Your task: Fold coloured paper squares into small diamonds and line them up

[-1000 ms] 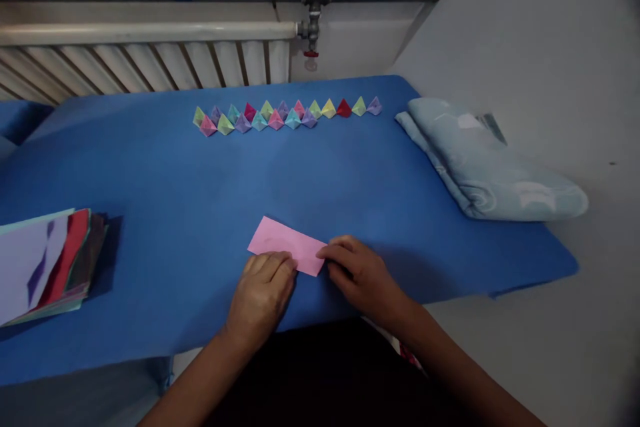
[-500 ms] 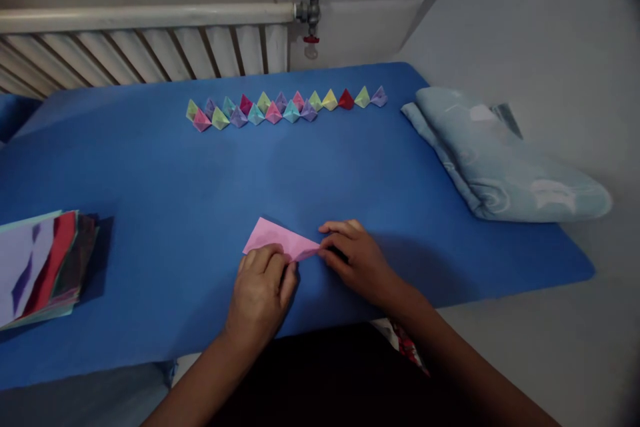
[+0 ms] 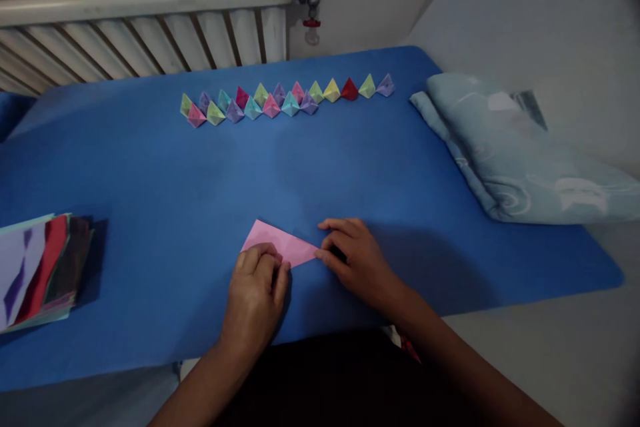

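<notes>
A folded pink paper [image 3: 287,245] lies on the blue surface [image 3: 320,180], close to its front edge, tapering to a point at the right. My left hand [image 3: 256,287] is closed on the paper's lower left part, with curled fingers covering that edge. At the paper's right tip, my right hand [image 3: 357,260] pinches the point between thumb and index finger, the other fingers bent above.
Small folded paper pieces in several colours [image 3: 271,105] stand in rows near the back edge. A stack of coloured paper sheets [image 3: 37,267] lies at the left. A folded light blue cloth [image 3: 505,153] rests at the right. Behind is a white radiator [image 3: 215,40].
The lower edge of the pink paper now shows flatter and wider between my hands. My left hand has shifted slightly left and down. The view has also shifted a little.
</notes>
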Action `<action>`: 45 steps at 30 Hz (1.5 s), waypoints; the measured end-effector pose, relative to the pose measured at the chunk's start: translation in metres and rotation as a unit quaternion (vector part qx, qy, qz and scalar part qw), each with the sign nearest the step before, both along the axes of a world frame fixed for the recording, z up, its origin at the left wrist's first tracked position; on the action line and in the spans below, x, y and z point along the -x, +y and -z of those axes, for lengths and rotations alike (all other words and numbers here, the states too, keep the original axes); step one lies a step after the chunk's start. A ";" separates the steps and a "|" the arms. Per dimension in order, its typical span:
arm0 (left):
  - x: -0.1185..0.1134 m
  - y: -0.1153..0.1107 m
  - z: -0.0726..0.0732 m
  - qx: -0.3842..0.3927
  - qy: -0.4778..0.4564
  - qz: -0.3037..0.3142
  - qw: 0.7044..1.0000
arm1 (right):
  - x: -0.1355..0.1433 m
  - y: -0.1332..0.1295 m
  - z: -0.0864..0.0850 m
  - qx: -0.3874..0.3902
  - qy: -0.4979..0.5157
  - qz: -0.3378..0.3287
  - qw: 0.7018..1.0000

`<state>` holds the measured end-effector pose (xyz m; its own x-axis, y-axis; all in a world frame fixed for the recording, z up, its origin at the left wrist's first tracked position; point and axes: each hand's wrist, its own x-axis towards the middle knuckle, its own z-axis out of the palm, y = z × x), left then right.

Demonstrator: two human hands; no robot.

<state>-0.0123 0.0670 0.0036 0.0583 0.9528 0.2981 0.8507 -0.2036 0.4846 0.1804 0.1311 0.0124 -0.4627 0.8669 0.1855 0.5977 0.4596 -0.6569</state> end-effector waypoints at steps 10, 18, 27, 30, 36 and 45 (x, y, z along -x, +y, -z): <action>0.003 -0.001 -0.001 0.024 -0.017 -0.019 0.999 | 0.000 0.001 0.002 0.002 -0.014 0.016 1.000; 0.008 -0.006 -0.001 0.014 -0.011 -0.014 1.000 | 0.004 0.004 -0.010 0.014 -0.072 -0.018 0.997; -0.004 -0.015 -0.003 -0.051 0.101 0.053 0.992 | 0.020 -0.005 -0.028 0.041 -0.183 -0.011 0.982; -0.004 -0.013 -0.004 -0.052 0.097 0.057 0.992 | 0.018 -0.005 -0.032 0.080 -0.134 0.006 0.988; -0.003 -0.012 -0.001 -0.064 0.102 0.047 0.992 | 0.019 -0.009 -0.028 0.114 -0.028 0.012 0.993; -0.004 -0.010 0.003 -0.100 0.130 0.045 0.985 | 0.021 -0.012 -0.033 0.315 0.149 0.072 0.934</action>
